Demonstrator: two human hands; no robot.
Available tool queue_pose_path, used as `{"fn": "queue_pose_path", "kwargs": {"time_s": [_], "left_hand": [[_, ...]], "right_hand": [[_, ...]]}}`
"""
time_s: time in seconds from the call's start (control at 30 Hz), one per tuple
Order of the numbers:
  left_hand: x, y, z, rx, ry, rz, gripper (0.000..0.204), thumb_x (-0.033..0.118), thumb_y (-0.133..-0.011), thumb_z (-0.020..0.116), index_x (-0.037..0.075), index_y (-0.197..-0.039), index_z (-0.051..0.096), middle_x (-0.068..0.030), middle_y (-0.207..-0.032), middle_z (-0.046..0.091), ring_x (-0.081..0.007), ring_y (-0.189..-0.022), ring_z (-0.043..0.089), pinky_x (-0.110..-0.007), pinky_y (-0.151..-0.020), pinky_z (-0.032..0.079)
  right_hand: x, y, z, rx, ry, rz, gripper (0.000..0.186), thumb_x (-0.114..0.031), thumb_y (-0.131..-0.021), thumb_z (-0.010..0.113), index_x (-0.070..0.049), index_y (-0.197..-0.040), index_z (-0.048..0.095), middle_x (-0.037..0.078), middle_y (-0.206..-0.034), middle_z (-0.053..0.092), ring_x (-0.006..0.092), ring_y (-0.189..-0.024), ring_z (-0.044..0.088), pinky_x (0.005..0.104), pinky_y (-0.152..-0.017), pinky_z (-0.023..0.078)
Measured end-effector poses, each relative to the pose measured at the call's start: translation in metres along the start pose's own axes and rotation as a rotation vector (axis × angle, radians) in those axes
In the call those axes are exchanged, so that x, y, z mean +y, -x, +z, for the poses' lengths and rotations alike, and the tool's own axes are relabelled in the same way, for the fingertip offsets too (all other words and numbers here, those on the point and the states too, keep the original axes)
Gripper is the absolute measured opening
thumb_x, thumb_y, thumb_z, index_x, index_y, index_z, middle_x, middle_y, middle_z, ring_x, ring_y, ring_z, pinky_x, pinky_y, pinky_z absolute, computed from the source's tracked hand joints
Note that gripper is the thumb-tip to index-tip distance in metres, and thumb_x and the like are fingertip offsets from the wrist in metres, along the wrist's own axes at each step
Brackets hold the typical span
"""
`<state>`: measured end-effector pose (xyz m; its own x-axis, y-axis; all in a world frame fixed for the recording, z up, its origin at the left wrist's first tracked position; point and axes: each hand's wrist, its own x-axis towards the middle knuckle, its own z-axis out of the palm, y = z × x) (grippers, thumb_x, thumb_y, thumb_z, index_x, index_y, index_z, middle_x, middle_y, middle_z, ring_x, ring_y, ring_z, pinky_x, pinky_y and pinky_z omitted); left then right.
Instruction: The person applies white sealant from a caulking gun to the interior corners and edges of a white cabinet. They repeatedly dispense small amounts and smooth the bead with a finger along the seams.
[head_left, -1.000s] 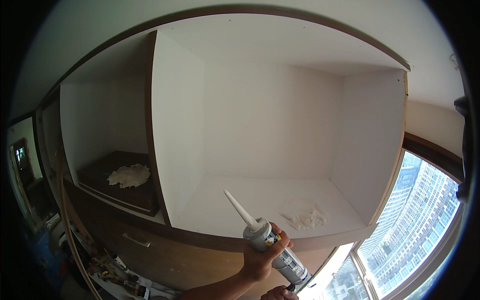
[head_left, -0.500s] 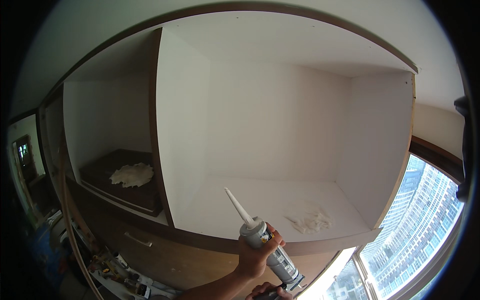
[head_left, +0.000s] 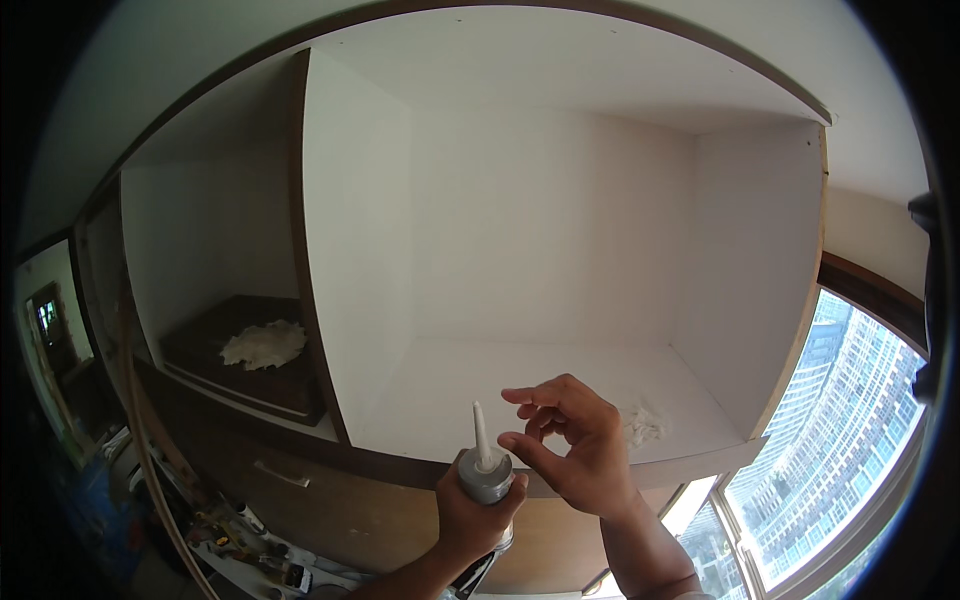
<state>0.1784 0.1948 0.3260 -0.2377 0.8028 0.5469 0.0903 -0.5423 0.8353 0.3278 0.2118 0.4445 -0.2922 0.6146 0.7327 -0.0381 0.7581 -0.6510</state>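
My left hand (head_left: 472,505) is wrapped round the front end of a grey sealant cartridge (head_left: 489,484), held before the cabinet's front edge. From the cartridge a white tapered nozzle (head_left: 481,435) points upward. Just right of the nozzle is my right hand (head_left: 572,438), with thumb and fingers curved apart and nothing visible between them. It appears close to the nozzle without gripping it. A caulking gun's dark rear part shows partly below the cartridge, mostly hidden by my left hand and arm. Behind my right hand, a crumpled white tissue (head_left: 645,426) lies on the white cabinet floor.
A white wall cabinet (head_left: 560,220) opens ahead, with a brown front edge. In its left compartment, a crumpled pale cloth or paper (head_left: 264,345) rests on a dark board (head_left: 190,335). Tools and clutter (head_left: 235,545) sit at lower left. A window (head_left: 820,440) stands at right.
My right hand has left the rear of the caulking gun and risen beside the nozzle, its fingers apart. The cartridge, in my left hand, has tipped more upright and shifted slightly left.
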Motion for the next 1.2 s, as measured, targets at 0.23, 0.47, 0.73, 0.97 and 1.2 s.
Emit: {"fn": "queue_pose_path", "kwargs": {"time_s": [0.23,0.47,0.73,0.97,1.2], "left_hand": [[0.005,-0.001,-0.018,0.096,-0.149,0.017,0.038,0.023,-0.086,0.088,0.001,-0.104,0.063,-0.0099,-0.089,0.073,-0.0188,-0.081,0.073,-0.037,-0.075,0.058],[0.015,-0.007,-0.029,0.079,-0.248,0.002,0.043,0.027,-0.088,0.087,-0.001,-0.107,0.061,-0.0135,-0.090,0.073,-0.0233,-0.082,0.075,-0.039,-0.076,0.058],[0.021,-0.021,-0.042,0.055,-0.328,-0.113,0.049,0.031,-0.092,0.083,-0.004,-0.114,0.057,-0.0179,-0.092,0.073,-0.0290,-0.080,0.074,-0.041,-0.073,0.058],[0.017,-0.034,-0.062,-0.002,-0.370,-0.098,0.053,0.038,-0.090,0.084,-0.004,-0.111,0.061,-0.0164,-0.087,0.072,-0.0286,-0.075,0.074,-0.042,-0.069,0.058],[-0.024,-0.049,-0.086,0.061,-0.657,0.442,0.047,0.040,-0.084,0.087,0.002,-0.104,0.069,-0.0103,-0.086,0.074,-0.0264,-0.075,0.073,-0.039,-0.073,0.060]], "right_hand": [[0.002,-0.030,0.026,-0.099,-0.055,-0.054,0.024,-0.004,-0.089,0.084,-0.005,-0.113,0.080,0.004,-0.098,0.069,0.0109,-0.086,0.069,0.0262,-0.077,0.059],[0.018,-0.047,0.028,-0.109,-0.040,-0.041,0.021,-0.004,-0.089,0.084,-0.005,-0.109,0.080,0.004,-0.094,0.070,0.0094,-0.082,0.067,0.0254,-0.073,0.058],[0.034,-0.079,0.033,-0.163,0.045,0.037,0.020,-0.001,-0.089,0.084,-0.002,-0.107,0.076,0.004,-0.094,0.071,0.0083,-0.080,0.067,0.0251,-0.073,0.056],[0.044,-0.148,0.029,-0.335,-0.461,0.260,0.026,-0.002,-0.095,0.075,0.000,-0.121,0.072,0.001,-0.097,0.067,0.0074,-0.075,0.060,0.0249,-0.072,0.052],[0.069,-0.266,0.058,-0.224,-0.828,0.246,0.040,-0.007,-0.102,0.055,0.000,-0.141,0.055,0.002,-0.107,0.062,0.0127,-0.081,0.059,0.0283,-0.078,0.054]]}}
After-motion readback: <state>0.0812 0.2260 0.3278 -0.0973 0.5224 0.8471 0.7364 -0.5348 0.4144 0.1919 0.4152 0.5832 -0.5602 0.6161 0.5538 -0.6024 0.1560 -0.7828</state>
